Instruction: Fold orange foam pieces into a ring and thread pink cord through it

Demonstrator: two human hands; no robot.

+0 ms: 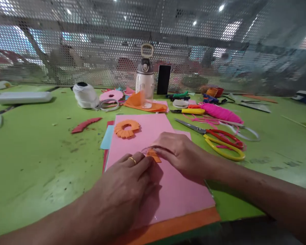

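Observation:
A small orange paper piece [153, 155] lies on the pink sheet [177, 197], partly covered by my fingers. My left hand [132, 183], with a ring on one finger, has its bent fingertips closed on the near left side of that piece. From the right, my right hand [175, 149] has thumb and fingers pressed together at the piece's other side. A thin, faint strip shows at the right fingertips, too blurred to name. Beyond my hands, an orange ring of overlapping paper folds [121, 132] rests on the pink sheet.
Red and yellow scissors [224, 136] lie open at the right, below a yellow-handled cutter [193, 111] and pink yarn [223, 114]. A bottle [145, 80] and a phone [164, 80] stand at the back. A red folded strip [86, 125] is at left.

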